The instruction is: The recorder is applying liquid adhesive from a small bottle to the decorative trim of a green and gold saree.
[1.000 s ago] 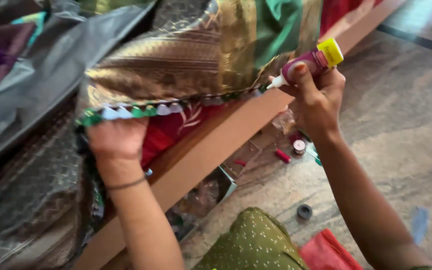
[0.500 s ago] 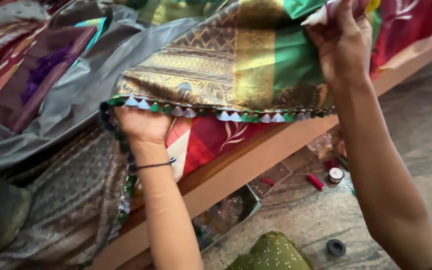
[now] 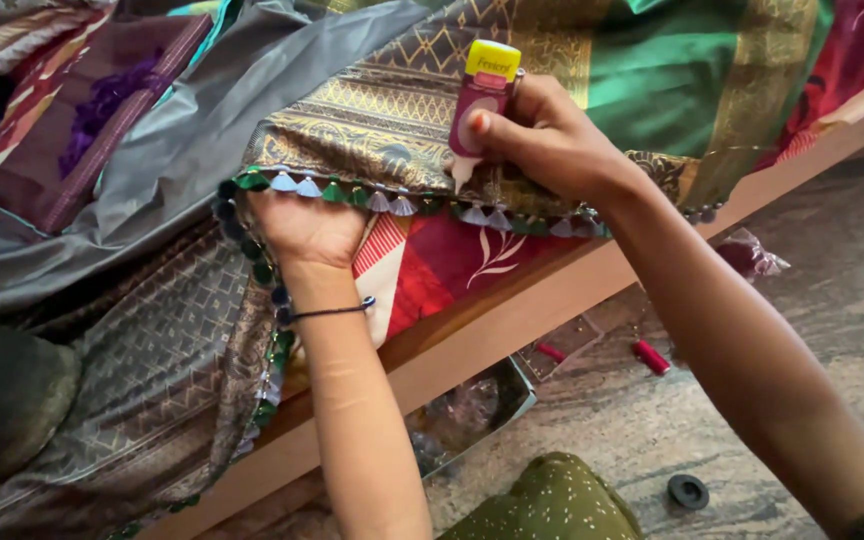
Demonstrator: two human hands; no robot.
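My right hand (image 3: 550, 140) grips a small pink glue bottle (image 3: 477, 105) with a yellow cap end, tip pointing down onto the tasselled edge of a gold-and-green brocade cloth (image 3: 372, 130). A row of small green and silver tassels (image 3: 372, 198) runs along that edge. My left hand (image 3: 304, 228) pinches the cloth edge from below, near its left corner, holding it flat. A thin black band circles my left wrist. The cloth lies over a red patterned fabric (image 3: 452, 265) on a wooden bed edge (image 3: 512, 320).
Grey, purple and brown fabrics (image 3: 132, 170) are heaped at left. On the stone floor (image 3: 812, 290) lie red thread spools (image 3: 651, 356), a black ring (image 3: 688, 491) and a clear box (image 3: 472, 410). My olive-clad knee (image 3: 552, 505) is at the bottom.
My right hand has come down and left from the cloth's upper edge, bringing the glue bottle tip to the tasselled border. My left hand keeps hold of the edge.
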